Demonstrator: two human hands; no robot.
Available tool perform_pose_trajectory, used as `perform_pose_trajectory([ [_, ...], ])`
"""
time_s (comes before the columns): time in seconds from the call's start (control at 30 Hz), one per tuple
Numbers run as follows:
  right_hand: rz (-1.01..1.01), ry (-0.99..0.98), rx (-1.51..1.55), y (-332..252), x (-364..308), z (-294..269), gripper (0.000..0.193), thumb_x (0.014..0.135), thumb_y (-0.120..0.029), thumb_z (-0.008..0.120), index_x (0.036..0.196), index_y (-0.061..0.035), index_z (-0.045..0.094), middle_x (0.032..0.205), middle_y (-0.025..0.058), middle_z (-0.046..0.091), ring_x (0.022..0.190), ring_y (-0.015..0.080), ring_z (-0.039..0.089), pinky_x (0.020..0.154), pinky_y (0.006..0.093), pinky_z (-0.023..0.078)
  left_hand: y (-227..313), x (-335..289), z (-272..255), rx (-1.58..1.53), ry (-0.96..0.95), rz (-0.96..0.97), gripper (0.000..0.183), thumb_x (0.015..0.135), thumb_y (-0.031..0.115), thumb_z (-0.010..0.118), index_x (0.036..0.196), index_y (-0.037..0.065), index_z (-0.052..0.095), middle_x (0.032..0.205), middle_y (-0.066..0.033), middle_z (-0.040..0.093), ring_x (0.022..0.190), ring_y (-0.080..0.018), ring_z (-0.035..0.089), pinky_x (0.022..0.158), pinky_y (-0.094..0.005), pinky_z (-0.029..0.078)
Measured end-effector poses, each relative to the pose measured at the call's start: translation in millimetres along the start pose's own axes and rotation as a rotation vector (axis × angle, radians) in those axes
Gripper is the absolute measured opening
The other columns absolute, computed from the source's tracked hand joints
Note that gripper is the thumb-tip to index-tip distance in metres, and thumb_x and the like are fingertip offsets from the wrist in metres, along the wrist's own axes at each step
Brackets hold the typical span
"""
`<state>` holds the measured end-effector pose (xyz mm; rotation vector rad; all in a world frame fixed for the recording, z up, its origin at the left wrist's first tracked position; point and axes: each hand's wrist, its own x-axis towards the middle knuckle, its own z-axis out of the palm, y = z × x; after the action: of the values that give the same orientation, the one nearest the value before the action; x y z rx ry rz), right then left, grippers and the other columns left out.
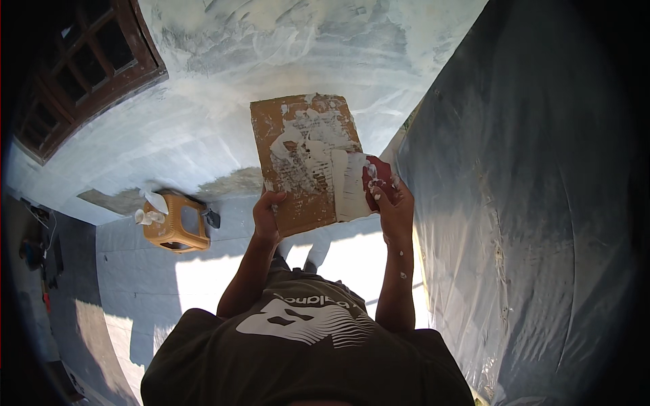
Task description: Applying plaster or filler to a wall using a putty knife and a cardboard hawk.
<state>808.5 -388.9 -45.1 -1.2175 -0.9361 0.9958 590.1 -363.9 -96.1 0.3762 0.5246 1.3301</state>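
Note:
My left hand (269,213) grips the lower left edge of a flat brown board (305,213), thumb lying on its face. The board is smeared with white putty (318,159), thickest towards its middle and right. In my right hand (398,208) is a dark red putty scraper (376,177), closed in my fingers and spotted with white paste. Its wide end lies against the board's right edge, where a pale, paste-coated strip (351,186) shows; I cannot tell how much of that strip is blade. White specks dot my right forearm.
Ahead stands a wall (223,61) with patchy white coating. At the upper left is a brown framed window (88,61). A tan plastic stool (177,227) carrying pale items stands by the wall's foot. Grey plastic sheeting (514,203) hangs along the right. Sunlight falls on the floor.

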Motion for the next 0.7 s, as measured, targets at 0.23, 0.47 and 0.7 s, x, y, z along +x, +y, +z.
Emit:
perform_pose_trajectory([
  [0.23, -0.087, 0.1, 0.074, -18.4, 15.9, -36.0, 0.034, 0.081, 0.005, 0.052, 0.115, 0.0058, 0.048, 0.1, 0.0114, 0.061, 0.086, 0.0152, 0.059, 0.076, 0.0253, 0.05, -9.4, 8.2, -2.1, -0.048, -0.026, -0.013, 0.047, 0.074, 0.013, 0.046, 0.117, -0.004, 0.042, 0.106, -0.0172, 0.054, 0.096, -0.0298, 0.056, 0.089, -0.0402, 0.044],
  [0.47, -0.111, 0.084, -0.107, -10.6, 19.2, -0.6, 0.038, 0.08, 0.005, 0.053, 0.117, 0.008, 0.046, 0.102, 0.0127, 0.059, 0.089, 0.0141, 0.058, 0.078, 0.0245, 0.048, -5.2, 27.7, 1.2, -0.08, -0.02, -0.045, 0.046, 0.074, 0.013, 0.046, 0.116, -0.005, 0.043, 0.105, -0.0178, 0.054, 0.096, -0.0305, 0.056, 0.089, -0.0414, 0.044],
  [0.7, -0.089, 0.131, 0.083, -14.9, 44.1, 15.9, 0.034, 0.081, 0.006, 0.051, 0.115, 0.0077, 0.047, 0.101, 0.0127, 0.06, 0.089, 0.0147, 0.059, 0.076, 0.0242, 0.049, 5.1, 57.9, -2.4, -0.054, -0.036, -0.06, 0.046, 0.074, 0.013, 0.046, 0.116, -0.004, 0.043, 0.105, -0.0169, 0.055, 0.096, -0.03, 0.056, 0.09, -0.0409, 0.043],
])
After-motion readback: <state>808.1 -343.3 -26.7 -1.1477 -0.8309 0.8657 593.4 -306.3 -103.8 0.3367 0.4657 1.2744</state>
